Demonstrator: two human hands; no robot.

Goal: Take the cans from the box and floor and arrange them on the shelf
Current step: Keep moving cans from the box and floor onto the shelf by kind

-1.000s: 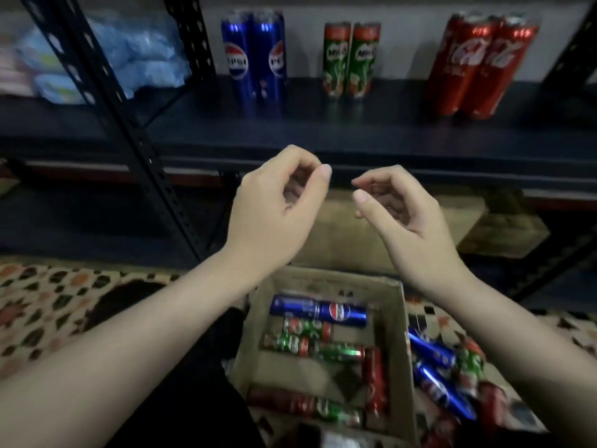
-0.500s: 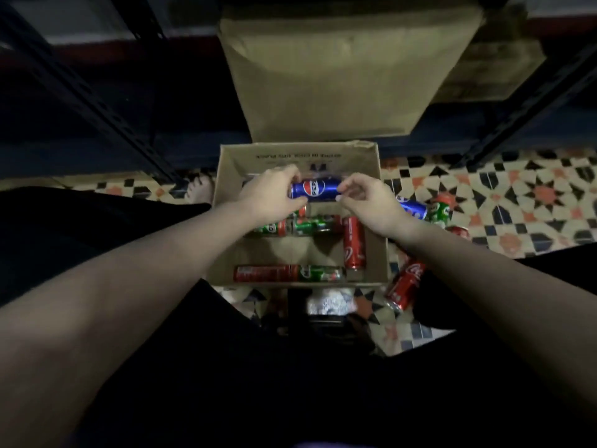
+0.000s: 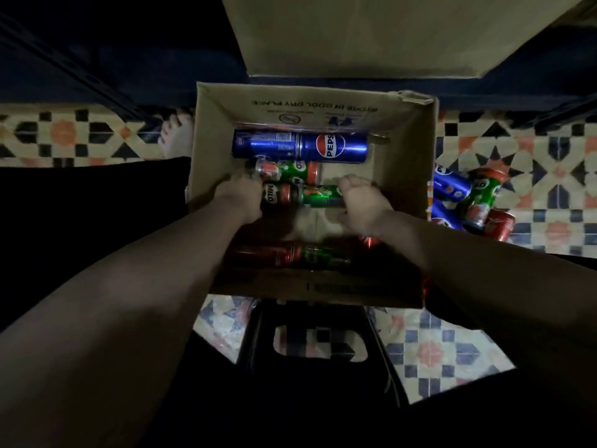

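Reaching into the box (image 3: 416,163), the left hand (image 3: 240,198) grips the 9 o'clock end of the near Milo row (image 3: 302,195) while the right hand (image 3: 360,202) curls over its 3 o'clock end, probably so both green cans lift together. Their long axis runs 9 to 3 (labels sideways). Two Pepsi cans (image 3: 300,147) lie parallel toward 12, at the far wall. Loose cans (image 3: 468,198) sit on the floor at 3.
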